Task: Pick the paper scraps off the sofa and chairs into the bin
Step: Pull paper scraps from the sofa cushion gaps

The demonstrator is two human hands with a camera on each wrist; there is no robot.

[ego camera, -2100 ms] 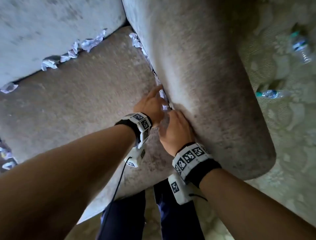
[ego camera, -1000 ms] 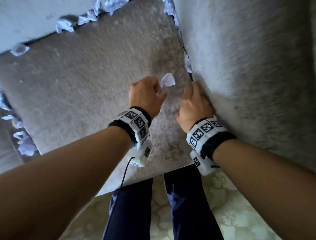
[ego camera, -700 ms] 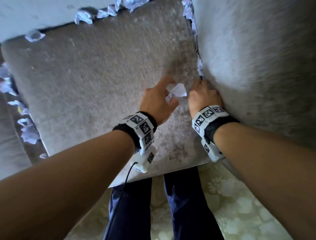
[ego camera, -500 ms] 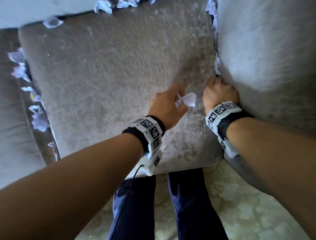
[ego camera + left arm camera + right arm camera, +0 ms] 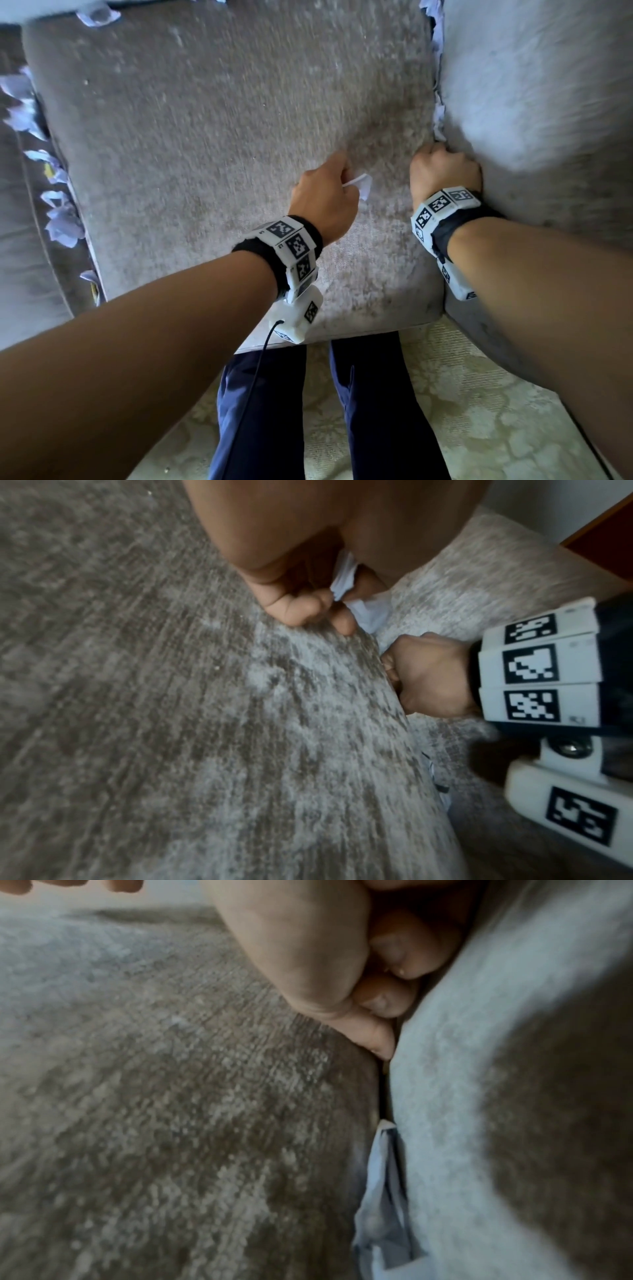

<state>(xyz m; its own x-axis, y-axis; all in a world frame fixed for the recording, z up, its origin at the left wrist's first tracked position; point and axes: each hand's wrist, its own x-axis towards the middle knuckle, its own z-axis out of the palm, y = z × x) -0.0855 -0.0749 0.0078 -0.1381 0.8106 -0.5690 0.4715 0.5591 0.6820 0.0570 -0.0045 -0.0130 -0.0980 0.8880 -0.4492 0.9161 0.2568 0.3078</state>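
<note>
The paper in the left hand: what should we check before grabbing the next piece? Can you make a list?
1. Left hand has a firm pinch on the white paper scrap: ok, the left wrist view shows fingers curled round it.
2. Right hand is at the crack between seat cushion and armrest: ok.
3. Right hand has caught a scrap: cannot tell, its fingers are curled but no paper shows in them.
4. More scraps wait in that crack: ok, some sit just beyond the right hand.
5. Scraps along the cushion's left edge: not ok, still there.
6. Bin close by: cannot tell, none in view.
</note>
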